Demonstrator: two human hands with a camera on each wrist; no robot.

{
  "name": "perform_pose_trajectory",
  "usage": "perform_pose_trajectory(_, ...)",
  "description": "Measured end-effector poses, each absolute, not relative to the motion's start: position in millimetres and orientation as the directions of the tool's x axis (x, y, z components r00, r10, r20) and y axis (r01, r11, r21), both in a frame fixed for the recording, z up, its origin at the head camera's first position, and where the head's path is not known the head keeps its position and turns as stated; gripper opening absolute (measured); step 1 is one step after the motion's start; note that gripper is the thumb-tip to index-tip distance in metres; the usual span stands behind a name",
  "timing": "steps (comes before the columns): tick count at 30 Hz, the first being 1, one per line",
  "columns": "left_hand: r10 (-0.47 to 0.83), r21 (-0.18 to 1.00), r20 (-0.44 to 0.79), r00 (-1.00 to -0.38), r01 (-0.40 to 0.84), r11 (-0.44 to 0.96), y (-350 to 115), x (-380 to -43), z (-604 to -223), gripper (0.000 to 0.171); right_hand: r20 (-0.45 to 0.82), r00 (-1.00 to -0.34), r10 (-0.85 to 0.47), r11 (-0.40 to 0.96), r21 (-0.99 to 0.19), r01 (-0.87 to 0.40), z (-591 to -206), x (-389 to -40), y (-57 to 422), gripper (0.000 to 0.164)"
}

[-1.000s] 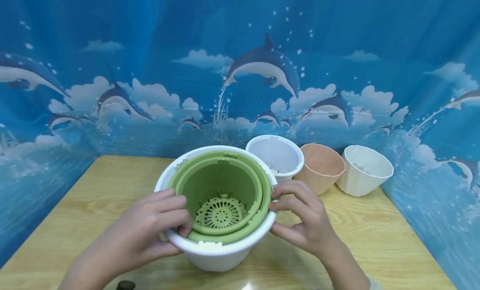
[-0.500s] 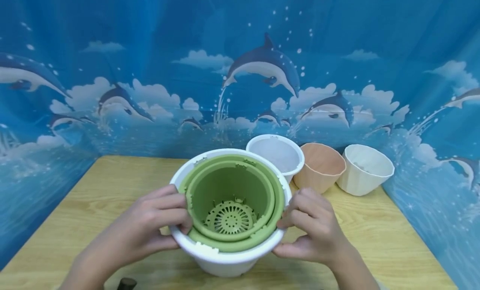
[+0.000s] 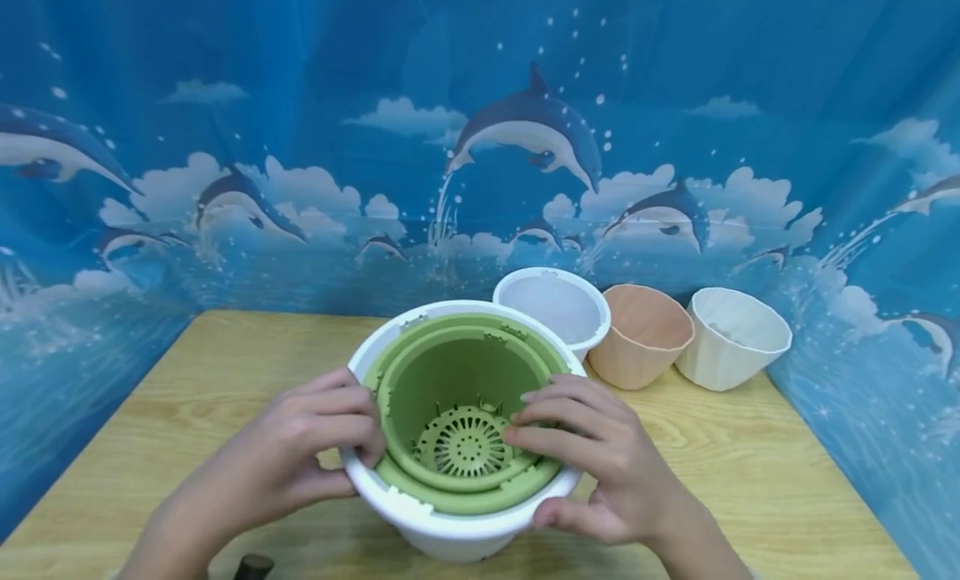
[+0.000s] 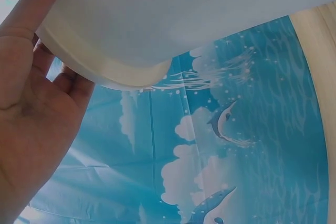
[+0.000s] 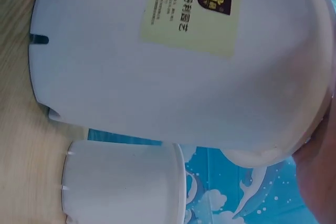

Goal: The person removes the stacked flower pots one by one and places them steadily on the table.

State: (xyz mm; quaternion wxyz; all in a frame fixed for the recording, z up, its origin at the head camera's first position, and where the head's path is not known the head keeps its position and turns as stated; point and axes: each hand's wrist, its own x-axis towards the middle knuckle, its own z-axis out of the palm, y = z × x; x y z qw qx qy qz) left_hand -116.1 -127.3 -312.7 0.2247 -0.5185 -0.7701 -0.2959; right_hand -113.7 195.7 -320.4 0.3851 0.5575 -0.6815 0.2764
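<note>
A large white flower pot (image 3: pixel 450 548) tilts toward me on the wooden table in the head view. Nested in it are two green pots, the outer green pot (image 3: pixel 480 502) and the inner green pot (image 3: pixel 457 363) with its slotted base. My left hand (image 3: pixel 315 434) grips the white rim on the left, fingers over the edge and thumb outside. On the right, the fingers of my right hand (image 3: pixel 607 459) reach across the rims over the inner pot, thumb near the white outer wall. A pale label (image 5: pixel 194 14) shows on the white pot in the right wrist view.
Behind to the right, a smaller white pot (image 3: pixel 555 305), a peach pot (image 3: pixel 645 322) and a cream pot (image 3: pixel 731 342) stand in a row against the dolphin curtain (image 3: pixel 300 105). A dark cylindrical object (image 3: pixel 253 567) is at the front edge of the view.
The white pot with the green pots has shifted right and toward me. My right hand has left its hold on the right rim, its fingers now extended over the green pots. The left grip stays.
</note>
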Motion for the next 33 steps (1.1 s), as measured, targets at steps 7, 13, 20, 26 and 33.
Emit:
perform_pose_trajectory(7,0.662,0.242,0.645,-0.382,0.924,0.297,-126.2,-115.0,-312.6,0.034,0.788,-0.12,-0.604,0.254,0.047,-0.966,-328.5,-113.4,199.6,0.046)
perform_pose_trajectory(13,0.656,0.238,0.654,-0.375,0.926,0.292,-126.1,-115.1,-311.8,0.034,0.789,-0.119,-0.602,0.26,0.053,-0.964,-326.8,-113.1,197.7,0.045)
perform_pose_trajectory(20,0.657,0.241,0.651,-0.381,0.924,0.297,-125.7,-114.3,-312.0,0.034,0.795,-0.141,-0.59,0.276,0.035,-0.961,-327.5,-110.3,195.8,0.043)
perform_pose_trajectory(26,0.655,0.247,0.649,-0.388,0.921,0.3,-126.2,-114.2,-312.0,0.035,0.806,-0.148,-0.573,0.281,0.023,-0.959,-326.7,-110.0,194.0,0.043)
perform_pose_trajectory(33,0.658,0.244,0.644,-0.39,0.92,0.307,-126.4,-113.7,-312.2,0.034,0.812,-0.136,-0.568,0.276,0.032,-0.961,-324.6,-110.1,192.9,0.043)
